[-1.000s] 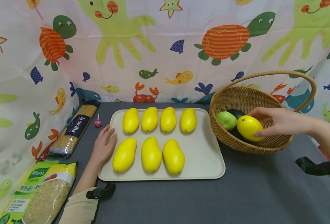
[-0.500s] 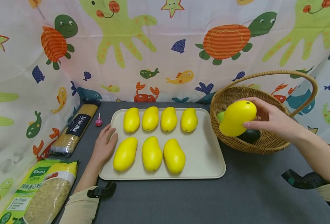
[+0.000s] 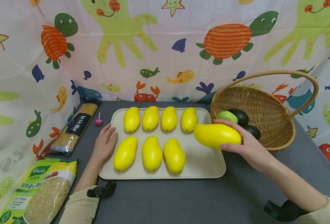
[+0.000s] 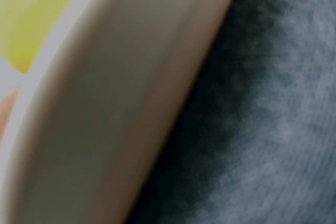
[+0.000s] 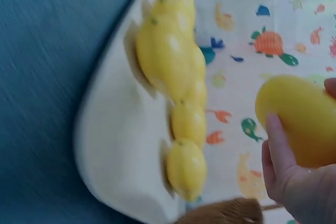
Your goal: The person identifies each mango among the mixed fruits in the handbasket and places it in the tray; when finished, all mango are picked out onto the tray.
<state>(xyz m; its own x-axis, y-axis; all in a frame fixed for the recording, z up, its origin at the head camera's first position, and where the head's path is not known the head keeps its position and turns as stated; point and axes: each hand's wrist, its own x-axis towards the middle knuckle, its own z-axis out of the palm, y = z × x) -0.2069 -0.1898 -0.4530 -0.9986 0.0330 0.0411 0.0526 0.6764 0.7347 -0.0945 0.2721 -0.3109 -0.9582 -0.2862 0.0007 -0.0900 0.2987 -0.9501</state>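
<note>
My right hand (image 3: 249, 144) grips a yellow mango (image 3: 217, 136) by one end, holding it sideways above the right part of a cream tray (image 3: 204, 165). In the right wrist view the thumb and fingers wrap the same mango (image 5: 296, 116). Several other yellow mangoes lie on the tray, a back row (image 3: 169, 119) and a front row (image 3: 152, 153). At the tray's left edge rests my left hand (image 3: 105, 143), its fingers relaxed on the rim. The left wrist view shows only the blurred tray wall (image 4: 110, 98) and part of a mango.
A wicker basket (image 3: 277, 115) with a tall handle stands at the right, holding a green fruit (image 3: 228, 116) and dark avocados (image 3: 239, 117). On the left lie a spaghetti pack (image 3: 76, 127), a lollipop (image 3: 98, 120) and a Knorr pasta bag (image 3: 41, 189). A patterned curtain hangs behind.
My right hand has lifted the mango out of the basket and carried it left over the tray, turning it sideways. The left hand has stayed at the tray's edge.
</note>
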